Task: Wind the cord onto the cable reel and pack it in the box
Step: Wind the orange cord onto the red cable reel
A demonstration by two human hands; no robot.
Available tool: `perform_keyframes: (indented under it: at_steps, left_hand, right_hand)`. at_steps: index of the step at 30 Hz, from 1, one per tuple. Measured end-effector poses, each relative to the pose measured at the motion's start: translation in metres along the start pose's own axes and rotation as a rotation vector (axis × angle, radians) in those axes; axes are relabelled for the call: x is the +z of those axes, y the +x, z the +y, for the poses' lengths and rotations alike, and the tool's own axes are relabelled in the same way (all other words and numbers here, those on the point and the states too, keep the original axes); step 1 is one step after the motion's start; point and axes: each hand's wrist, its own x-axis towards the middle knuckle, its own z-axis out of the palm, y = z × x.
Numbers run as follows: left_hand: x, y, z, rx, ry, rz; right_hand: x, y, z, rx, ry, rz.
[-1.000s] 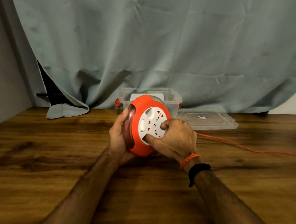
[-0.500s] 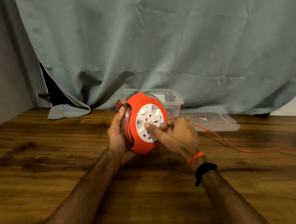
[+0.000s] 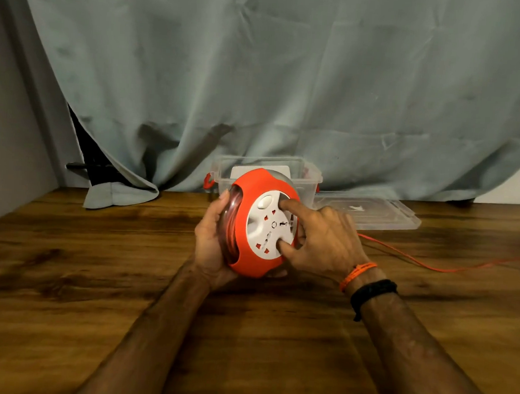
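An orange cable reel (image 3: 253, 190) with a white socket face stands on edge above the wooden table (image 3: 65, 276), held between both hands. My left hand (image 3: 211, 242) cups its clear back side, where orange windings show. My right hand (image 3: 323, 240) rests fingers and thumb on the white face. A thin orange cord (image 3: 431, 265) runs from behind my right hand across the table to the right edge. A clear plastic box (image 3: 308, 177) stands just behind the reel, lid off.
The box's clear lid (image 3: 382, 215) lies flat on the table to its right. A grey-green curtain (image 3: 260, 75) hangs along the back, its hem resting on the table at the left. A grey wall borders the left side.
My right hand's fingers have shifted around the white face, which has turned. The loose cord on the table has moved and now lies in a different curve.
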Motion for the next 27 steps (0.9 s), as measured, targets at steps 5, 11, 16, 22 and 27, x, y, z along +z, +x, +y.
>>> perform_keyframes:
  at_steps: [5,11,16,22,27]
  left_hand:
    - [-0.002,-0.001,-0.001,-0.049,-0.173,-0.187]
    - [0.008,0.001,-0.001,0.212,-0.022,0.013]
    - [0.012,0.003,-0.001,0.345,-0.005,0.21]
    - [0.013,0.006,-0.006,0.428,0.046,0.291]
    - [0.011,0.007,-0.005,0.442,0.064,0.244]
  right_hand:
    - [0.004,-0.001,0.004,-0.001,-0.042,0.102]
    - [0.009,-0.003,-0.006,0.126,-0.035,0.138]
    - [0.016,0.001,-0.028,0.463,0.28,0.11]
    - [0.029,0.004,-0.045,0.711,0.811,0.099]
    - [0.032,0.005,-0.044,0.701,0.955,0.055]
